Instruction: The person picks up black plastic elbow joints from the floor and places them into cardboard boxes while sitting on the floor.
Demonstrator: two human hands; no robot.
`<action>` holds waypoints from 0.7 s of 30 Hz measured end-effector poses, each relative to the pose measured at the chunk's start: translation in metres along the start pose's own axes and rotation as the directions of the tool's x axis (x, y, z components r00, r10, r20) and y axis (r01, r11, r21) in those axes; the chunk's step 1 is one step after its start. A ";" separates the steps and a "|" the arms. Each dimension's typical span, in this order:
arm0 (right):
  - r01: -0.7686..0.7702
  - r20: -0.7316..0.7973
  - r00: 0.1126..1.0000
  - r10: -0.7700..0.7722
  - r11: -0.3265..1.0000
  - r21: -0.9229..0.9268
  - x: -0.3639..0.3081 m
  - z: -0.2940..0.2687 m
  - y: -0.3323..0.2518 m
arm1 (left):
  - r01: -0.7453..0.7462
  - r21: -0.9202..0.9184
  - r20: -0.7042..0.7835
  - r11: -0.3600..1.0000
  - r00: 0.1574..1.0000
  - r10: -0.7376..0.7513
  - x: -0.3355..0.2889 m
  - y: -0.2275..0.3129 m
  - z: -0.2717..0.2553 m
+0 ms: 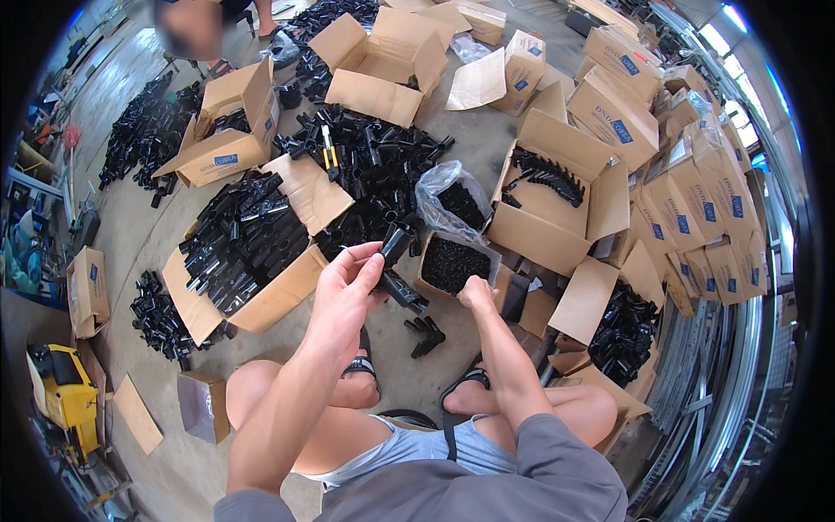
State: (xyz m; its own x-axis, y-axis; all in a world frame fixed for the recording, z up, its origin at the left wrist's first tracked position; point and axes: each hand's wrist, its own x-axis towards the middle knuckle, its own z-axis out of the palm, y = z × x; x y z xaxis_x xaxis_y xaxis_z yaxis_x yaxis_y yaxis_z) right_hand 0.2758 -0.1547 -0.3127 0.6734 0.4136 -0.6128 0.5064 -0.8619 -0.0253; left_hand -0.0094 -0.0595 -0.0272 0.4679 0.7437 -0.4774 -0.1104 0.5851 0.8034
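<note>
My left hand [350,277] grips a black plastic tube fitting [397,244] between thumb and fingers, in front of my knees. Its lower arm shows below the fingers, angled to the right. To the right, my right hand [477,293] is closed at the near edge of a small carton of tiny black pieces [455,266]. Whether its fingers pinch one of those pieces cannot be made out. A clear plastic bag [442,184] with more black pieces lies just beyond that carton. On the floor between my feet rests a loose black fitting [424,335].
An open carton of black tubes [248,239] stands at left, beside a heap of fittings [383,161] with a yellow-handled tool [330,155]. A carton with fittings lined up [552,178] is at right. Stacked boxes [687,204] line the right side. Another person [196,35] sits at the far left.
</note>
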 end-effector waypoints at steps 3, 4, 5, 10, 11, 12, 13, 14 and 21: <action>-0.017 0.018 1.000 0.017 1.000 -0.018 -0.003 -0.007 -0.001 | -0.011 0.002 -0.002 1.000 1.000 0.011 0.000 -0.002 -0.002; -0.031 0.026 0.999 0.031 1.000 -0.002 -0.004 -0.008 -0.003 | -0.016 0.004 -0.007 1.000 1.000 0.016 0.000 -0.003 -0.003; -0.028 0.024 0.999 0.028 1.000 0.001 -0.006 -0.009 -0.005 | -0.020 0.006 -0.006 1.000 1.000 0.020 -0.001 -0.003 -0.003; -0.082 0.009 0.997 0.081 0.990 0.113 0.001 -0.003 -0.003 | -0.037 0.016 -0.005 0.999 0.999 0.037 -0.003 -0.002 0.002; -0.084 0.009 0.996 0.083 0.990 0.114 0.000 0.000 -0.004 | -0.036 0.017 -0.004 0.999 0.999 0.036 -0.003 -0.002 0.002; -0.056 -0.025 0.998 0.059 0.992 0.111 -0.001 0.005 -0.008 | -0.043 0.013 -0.022 0.999 0.999 0.043 -0.003 -0.001 0.000; -0.035 -0.060 0.997 0.041 0.994 0.103 -0.002 0.009 -0.008 | -0.047 0.006 -0.036 0.999 0.998 0.047 -0.004 -0.001 0.000; -0.014 -0.110 0.994 0.022 0.997 0.072 -0.003 0.013 -0.008 | -0.053 0.024 -0.028 0.998 0.998 0.053 -0.004 0.000 0.000; -0.018 0.098 0.995 0.011 0.997 0.071 -0.001 -0.005 -0.016 | -0.076 0.065 -0.050 0.995 0.996 0.079 -0.002 -0.006 -0.004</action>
State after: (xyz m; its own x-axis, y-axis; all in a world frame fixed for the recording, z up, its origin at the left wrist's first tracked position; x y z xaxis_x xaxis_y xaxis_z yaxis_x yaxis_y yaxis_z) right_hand 0.2693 -0.1400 -0.3077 0.6229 0.3737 -0.6873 0.4549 -0.8878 -0.0704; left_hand -0.0134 -0.0632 -0.0320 0.4137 0.8027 -0.4297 -0.0886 0.5052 0.8584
